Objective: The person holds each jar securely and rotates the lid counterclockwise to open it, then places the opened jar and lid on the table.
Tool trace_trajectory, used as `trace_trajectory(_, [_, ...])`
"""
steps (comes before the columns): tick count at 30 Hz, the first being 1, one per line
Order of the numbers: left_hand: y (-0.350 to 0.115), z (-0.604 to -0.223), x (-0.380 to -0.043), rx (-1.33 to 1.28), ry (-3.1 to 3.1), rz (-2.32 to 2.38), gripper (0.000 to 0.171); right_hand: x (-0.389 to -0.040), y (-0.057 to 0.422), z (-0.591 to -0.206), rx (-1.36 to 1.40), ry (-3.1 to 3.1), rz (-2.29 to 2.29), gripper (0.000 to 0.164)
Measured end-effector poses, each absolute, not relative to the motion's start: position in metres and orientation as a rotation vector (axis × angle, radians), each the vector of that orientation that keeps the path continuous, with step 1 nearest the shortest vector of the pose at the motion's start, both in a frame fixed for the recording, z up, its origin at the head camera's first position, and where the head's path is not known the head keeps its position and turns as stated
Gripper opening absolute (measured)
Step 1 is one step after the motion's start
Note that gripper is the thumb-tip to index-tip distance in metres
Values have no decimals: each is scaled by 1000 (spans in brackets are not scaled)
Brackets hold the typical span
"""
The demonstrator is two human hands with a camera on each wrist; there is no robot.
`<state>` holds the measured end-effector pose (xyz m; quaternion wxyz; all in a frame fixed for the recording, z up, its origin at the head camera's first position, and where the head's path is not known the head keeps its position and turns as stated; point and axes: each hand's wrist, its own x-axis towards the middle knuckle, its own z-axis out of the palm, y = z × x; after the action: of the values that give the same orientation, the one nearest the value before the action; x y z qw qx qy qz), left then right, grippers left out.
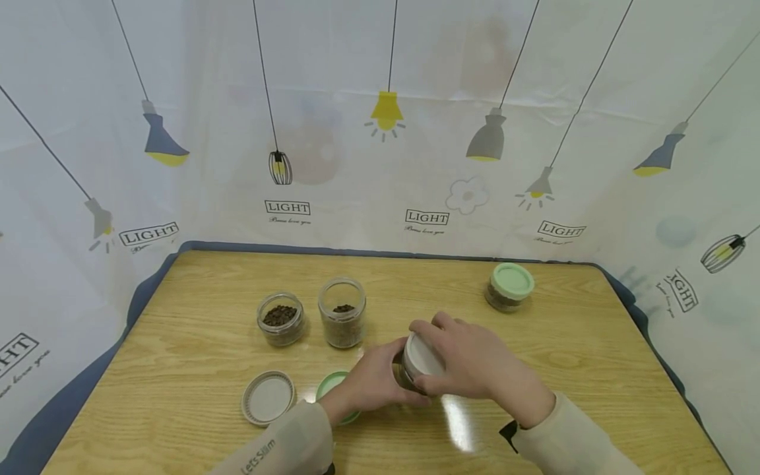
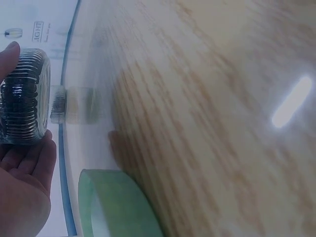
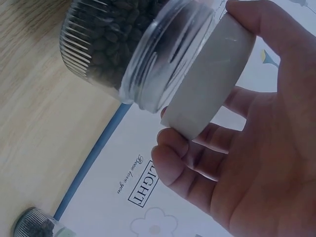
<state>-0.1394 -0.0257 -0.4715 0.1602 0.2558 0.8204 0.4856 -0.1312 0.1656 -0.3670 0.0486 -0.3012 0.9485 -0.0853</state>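
Note:
My left hand (image 1: 374, 381) holds a ribbed glass jar (image 3: 111, 44) above the table, fingers and thumb around its side. Dark beans, like coffee beans, fill the lower part of the jar. My right hand (image 1: 475, 359) grips a pale grey lid (image 3: 212, 79) by its edge, right at the jar's mouth, and the glass threads show beside it. In the head view the jar is mostly hidden behind my hands. Close by my left wrist lies a green lid (image 1: 331, 380), partly covered by that arm; left of it is another pale grey lid (image 1: 268, 398).
Two uncovered glass jars stand behind to the left: a short jar (image 1: 281, 330) and a taller jar (image 1: 342, 330), both with dark beans. At the back right is a jar with a green lid (image 1: 512, 282). A printed curtain (image 1: 356, 224) borders the wooden table (image 1: 570, 330).

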Motion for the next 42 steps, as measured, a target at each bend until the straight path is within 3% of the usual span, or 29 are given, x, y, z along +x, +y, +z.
trace_trajectory(25, [-25, -473, -141, 672, 2412, 1346, 92, -129, 175, -352, -854, 2935, -273, 71])
trace_trajectory(42, [-19, -478, -153, 495, 2480, 1402, 97, -124, 194, -353, -788, 2926, -319, 68])
